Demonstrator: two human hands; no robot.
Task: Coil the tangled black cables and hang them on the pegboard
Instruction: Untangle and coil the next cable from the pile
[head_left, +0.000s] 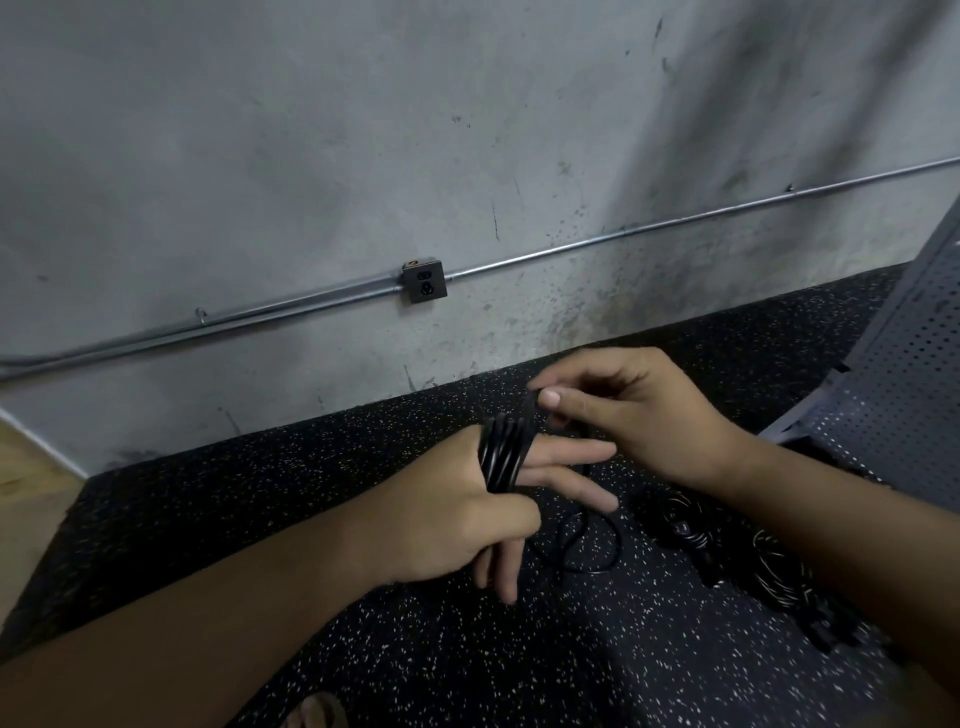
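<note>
Head view: cable (501, 452) wraps left hand (457, 514), thumb pinning; right hand (639, 415) pinches it; coiled cables (779, 571) nearby.

Black cable (501, 457); white-speckled black floor (415, 649)

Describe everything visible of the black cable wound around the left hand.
The cable is thin, black and glossy, like rubber-coated cord. Several tight turns lie side by side around the straight fingers of the left hand, whose thumb presses on them. The right hand pinches the next stretch just above the coil, between thumb and forefinger. From there the free length drops to the speckled floor and lies in a loose loop. No plug shows.
</note>
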